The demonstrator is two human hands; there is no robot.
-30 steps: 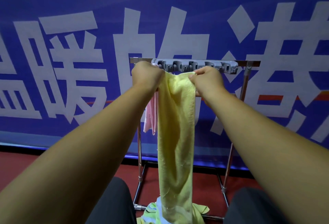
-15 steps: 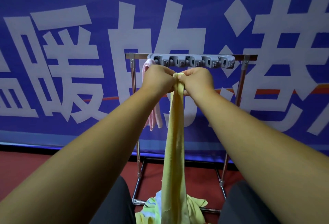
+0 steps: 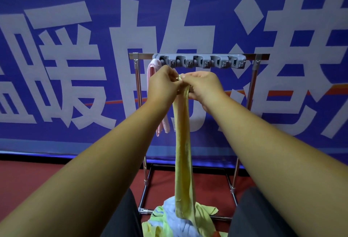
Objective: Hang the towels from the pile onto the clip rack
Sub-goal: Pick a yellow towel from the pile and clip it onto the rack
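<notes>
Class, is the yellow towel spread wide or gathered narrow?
Gathered: the yellow towel hangs as a thin strip, pinched by left hand and right hand.

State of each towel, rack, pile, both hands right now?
yellow towel, bunched narrow, hanging from both hands, unclipped
pink towel, hanging at rack's left end
clip rack, upright, remaining visible clips empty
pile, heaped at rack's base
left hand, pinching yellow towel's top
right hand, pinching yellow towel's top

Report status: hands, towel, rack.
Left hand and right hand both pinch yellow towel at its bunched top, just below clip rack. Not clipped yet. Pink towel hangs at rack's left end; other clips unblocked.
</notes>
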